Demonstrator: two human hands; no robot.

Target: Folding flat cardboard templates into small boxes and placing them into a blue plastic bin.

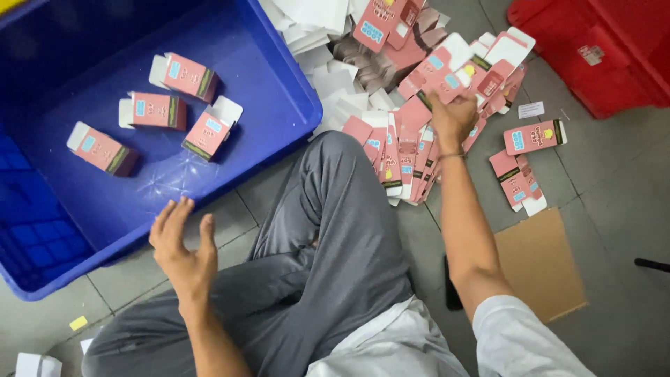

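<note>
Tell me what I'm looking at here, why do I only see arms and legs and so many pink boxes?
The camera sits on a person's head and looks down, so you see only their own arms and grey-trousered legs on the tiled floor. The right hand reaches into a pile of flat pink cartons, not yet folded. Whether it has one in its grip is hard to tell. The left hand is open and empty, beside the blue crate. Four folded pink boxes lie in that crate. A red crate and a piece of brown cardboard lie nearby.
</note>
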